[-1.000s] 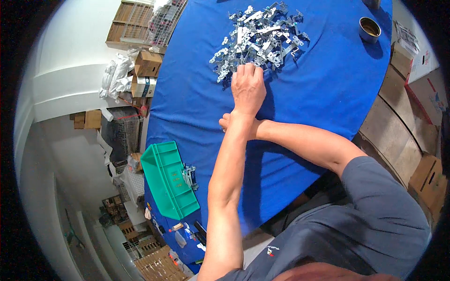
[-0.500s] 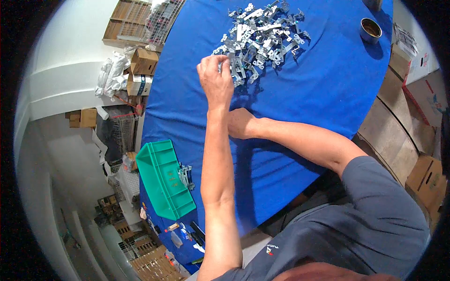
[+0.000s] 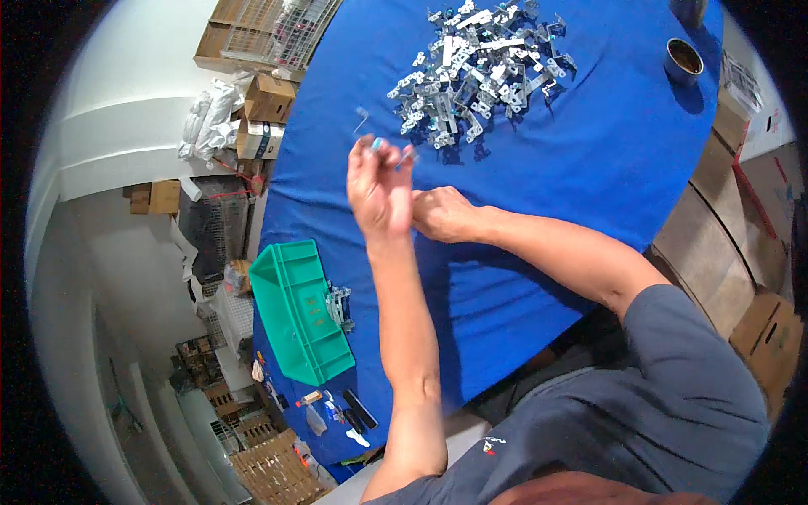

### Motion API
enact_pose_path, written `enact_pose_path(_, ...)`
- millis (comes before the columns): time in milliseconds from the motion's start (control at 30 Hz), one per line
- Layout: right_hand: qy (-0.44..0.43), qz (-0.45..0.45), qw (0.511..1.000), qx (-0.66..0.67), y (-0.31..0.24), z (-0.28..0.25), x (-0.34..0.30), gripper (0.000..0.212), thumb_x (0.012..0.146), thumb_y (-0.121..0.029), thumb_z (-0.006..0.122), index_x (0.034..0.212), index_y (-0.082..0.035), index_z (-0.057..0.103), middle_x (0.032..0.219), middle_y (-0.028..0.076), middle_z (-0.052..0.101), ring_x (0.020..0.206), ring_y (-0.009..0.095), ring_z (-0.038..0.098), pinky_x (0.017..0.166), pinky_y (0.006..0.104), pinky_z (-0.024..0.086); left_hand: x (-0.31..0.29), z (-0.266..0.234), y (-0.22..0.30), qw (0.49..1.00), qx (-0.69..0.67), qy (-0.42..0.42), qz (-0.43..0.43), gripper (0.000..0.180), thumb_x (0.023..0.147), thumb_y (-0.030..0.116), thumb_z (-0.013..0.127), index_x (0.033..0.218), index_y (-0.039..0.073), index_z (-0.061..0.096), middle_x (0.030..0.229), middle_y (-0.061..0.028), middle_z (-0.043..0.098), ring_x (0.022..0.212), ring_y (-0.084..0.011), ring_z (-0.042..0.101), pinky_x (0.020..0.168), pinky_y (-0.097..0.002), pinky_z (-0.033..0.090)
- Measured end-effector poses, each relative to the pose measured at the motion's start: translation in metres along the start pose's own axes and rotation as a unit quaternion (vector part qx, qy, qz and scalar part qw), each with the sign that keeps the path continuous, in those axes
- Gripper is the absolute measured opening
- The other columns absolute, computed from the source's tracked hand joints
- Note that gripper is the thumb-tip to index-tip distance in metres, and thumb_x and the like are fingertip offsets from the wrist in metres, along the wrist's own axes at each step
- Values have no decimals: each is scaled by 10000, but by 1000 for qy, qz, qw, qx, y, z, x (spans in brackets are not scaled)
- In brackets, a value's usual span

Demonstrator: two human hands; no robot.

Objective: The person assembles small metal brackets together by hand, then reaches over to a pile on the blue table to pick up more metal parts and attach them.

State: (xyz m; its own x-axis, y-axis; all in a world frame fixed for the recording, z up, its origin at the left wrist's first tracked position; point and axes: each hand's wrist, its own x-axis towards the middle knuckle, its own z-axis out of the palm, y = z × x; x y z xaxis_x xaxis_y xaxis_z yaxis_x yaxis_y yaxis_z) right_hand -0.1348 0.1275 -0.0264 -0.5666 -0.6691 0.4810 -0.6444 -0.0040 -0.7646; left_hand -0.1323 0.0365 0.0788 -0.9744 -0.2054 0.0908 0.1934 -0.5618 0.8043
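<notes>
My left hand [image 3: 380, 189] is raised above the blue cloth, palm partly turned up and fingers curled around a small metal bracket [image 3: 362, 124]. The bracket's thin end sticks out past the fingertips, and a teal spot shows between the fingers; motion blurs it. Just to the right, my right hand [image 3: 443, 214] is closed, its fingertips partly hidden behind my left wrist. What it holds, if anything, I cannot make out. Beyond both hands lies a loose pile of silvery metal brackets [image 3: 484, 71], some with teal bits.
A green plastic bin [image 3: 290, 311] lies at the left, with several brackets [image 3: 340, 308] against its right side. Small tools [image 3: 358, 410] are near the table's lower left edge. A round metal cup [image 3: 683, 62] stands far right. Cardboard boxes [image 3: 766, 337] flank the table.
My left hand has drawn back from the edge of the pile and turned its palm up, bringing a bracket with it. My right hand has barely moved. The whole view has shifted slightly.
</notes>
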Motion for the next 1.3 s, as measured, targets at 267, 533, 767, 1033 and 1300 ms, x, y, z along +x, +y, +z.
enact_pose_path(267, -78, 58, 995, -24, -15, -9, 9, 208, 899, -228, 594, 917, -21, 611, 899, 193, 658, 869, 405, 652, 751, 521, 524, -110, -57, 26, 984, 52, 162, 60, 269, 982, 159, 602, 1230, 62, 565, 834, -17, 530, 667, -105, 450, 663, -312, 417)
enact_pose_path(533, -44, 62, 997, 31, -12, -14, 8, 206, 897, -249, 609, 905, -44, 626, 865, 165, 667, 823, 379, 657, 707, 490, 510, -138, -73, -19, 942, 161, 287, 71, 302, 1014, 138, 532, 1277, -9, 549, 941, -90, 655, 705, -114, 588, 608, -274, 551)
enact_pose_path(767, -73, 199, 935, 284, -14, -21, 10, 208, 925, -207, 655, 949, -1, 638, 701, -7, 581, 656, 63, 507, 569, 266, 422, -134, -79, -22, 939, 173, 288, 73, 320, 1057, 233, 453, 1243, -5, 559, 960, -126, 664, 649, -94, 563, 505, -242, 492)
enact_pose_path(1033, -96, 246, 937, 227, -27, -20, 6, 182, 948, -197, 646, 946, -16, 632, 755, -28, 598, 658, 37, 500, 581, 228, 421, -135, -82, -22, 942, 130, 300, 74, 204, 1020, 204, 556, 1107, 23, 591, 877, -51, 619, 613, -45, 473, 438, -197, 405)
enact_pose_path(1300, -113, 284, 901, 308, -37, -21, 27, 192, 960, -227, 641, 967, -36, 626, 783, 0, 631, 625, 45, 535, 521, 207, 417, -136, -82, -23, 942, 135, 300, 69, 218, 1024, 198, 543, 1107, 5, 602, 861, -51, 619, 598, -44, 485, 435, -199, 432)
